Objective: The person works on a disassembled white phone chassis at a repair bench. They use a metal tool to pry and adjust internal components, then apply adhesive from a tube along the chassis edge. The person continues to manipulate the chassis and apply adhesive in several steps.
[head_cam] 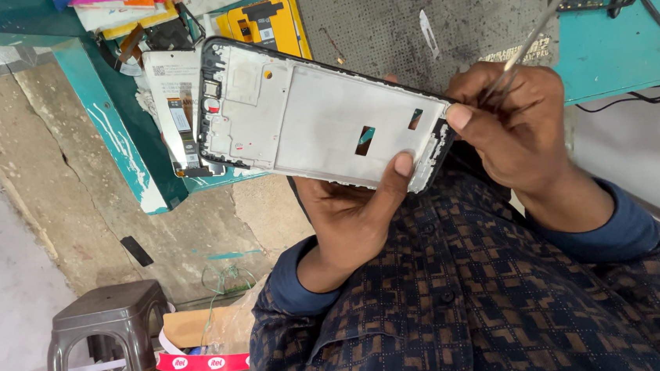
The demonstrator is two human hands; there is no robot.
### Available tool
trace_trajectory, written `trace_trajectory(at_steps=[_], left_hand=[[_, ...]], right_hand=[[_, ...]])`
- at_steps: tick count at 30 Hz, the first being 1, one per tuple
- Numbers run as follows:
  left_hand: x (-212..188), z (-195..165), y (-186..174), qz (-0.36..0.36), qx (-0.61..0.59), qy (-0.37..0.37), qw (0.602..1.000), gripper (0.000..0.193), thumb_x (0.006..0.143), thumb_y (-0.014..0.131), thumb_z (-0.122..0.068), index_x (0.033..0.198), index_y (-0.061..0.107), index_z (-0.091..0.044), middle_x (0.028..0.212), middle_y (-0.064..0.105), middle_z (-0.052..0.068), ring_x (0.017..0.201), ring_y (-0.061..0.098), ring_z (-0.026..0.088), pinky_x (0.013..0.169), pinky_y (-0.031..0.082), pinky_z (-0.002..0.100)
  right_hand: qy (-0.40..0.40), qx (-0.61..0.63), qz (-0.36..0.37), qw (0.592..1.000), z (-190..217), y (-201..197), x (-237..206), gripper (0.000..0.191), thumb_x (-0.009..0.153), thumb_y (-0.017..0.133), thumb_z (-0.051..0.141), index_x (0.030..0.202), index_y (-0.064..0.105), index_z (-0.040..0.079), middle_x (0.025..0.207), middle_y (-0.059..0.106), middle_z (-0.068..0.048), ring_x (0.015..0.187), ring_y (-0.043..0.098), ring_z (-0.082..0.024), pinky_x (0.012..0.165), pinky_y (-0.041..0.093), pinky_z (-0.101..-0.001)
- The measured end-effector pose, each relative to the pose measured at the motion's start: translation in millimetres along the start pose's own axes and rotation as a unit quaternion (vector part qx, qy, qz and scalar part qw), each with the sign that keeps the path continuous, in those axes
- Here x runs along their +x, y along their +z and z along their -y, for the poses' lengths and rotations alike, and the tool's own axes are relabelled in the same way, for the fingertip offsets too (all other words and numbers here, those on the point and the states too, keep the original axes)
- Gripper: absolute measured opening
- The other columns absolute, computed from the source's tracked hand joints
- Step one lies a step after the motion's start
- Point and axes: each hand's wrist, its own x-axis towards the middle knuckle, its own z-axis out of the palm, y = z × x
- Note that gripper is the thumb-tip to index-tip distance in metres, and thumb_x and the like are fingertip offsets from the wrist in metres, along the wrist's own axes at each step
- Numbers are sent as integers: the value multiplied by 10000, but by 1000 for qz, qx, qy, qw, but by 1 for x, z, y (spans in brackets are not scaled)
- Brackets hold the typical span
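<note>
Holding: left hand (352, 211) grasps a grey metal phone frame with a black plastic rim (317, 120) from below, thumb pressed on its near long edge, fingers hidden behind it.
Frame position: raised above the person's lap, tilted, inner side facing the camera, in front of the teal workbench edge (118, 139).
Right hand (514, 128): fingers clenched around slim silver metal tweezers (527, 40), thumb tip touching the frame's right end.
Tweezers: shaft slants up and to the right past the knuckles; the working tip is hidden by the hand.
Bench: dark grey perforated work mat (380, 24), a yellow flat phone part (274, 25) and a white backing sheet with a flex cable (174, 103) lie behind the frame.
Cable: black cord (658, 18) on the teal surface at right.
Floor: grey plastic stool (106, 336) at lower left.
Clothing: dark patterned shirt sleeves (464, 293).
</note>
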Motion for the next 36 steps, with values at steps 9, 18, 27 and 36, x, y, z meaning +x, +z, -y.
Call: trace_trajectory(at_steps=[9,18,27,36], left_hand=[[6,21,3,-120,-23,8,992,401,1028,727,102,1333,472,46,1220,671,161,1102,679,186,936,557,296],[21,44,-3,-120,-180,-3,976,763,979,741,-166,1578,281,-59,1592,368,109,1396,477,214,1145,444,421],[88,-14,-60,186,-98,-218,953,912,1001,623,-554,1647,224,-50,1471,584,253,1163,679,244,947,576,410],[79,4,-27,278,11,-207,938,288,1151,500,-195,1074,674,22,892,660,-21,827,561,28,727,468,230]], right_hand=[[7,172,18,985,2,19,10,271,973,749,217,854,554,71,843,613,-43,700,529,-70,584,441,-190],[35,52,-66,996,-19,6,0,259,1012,707,115,792,610,19,650,593,-21,508,450,-60,484,312,-221],[79,-187,138,969,19,-64,29,228,1027,674,124,874,681,-45,645,570,-30,573,448,-50,491,331,-269],[101,-199,280,934,27,-49,49,234,955,687,153,1081,763,-28,737,753,-49,602,568,-61,481,428,-278]])
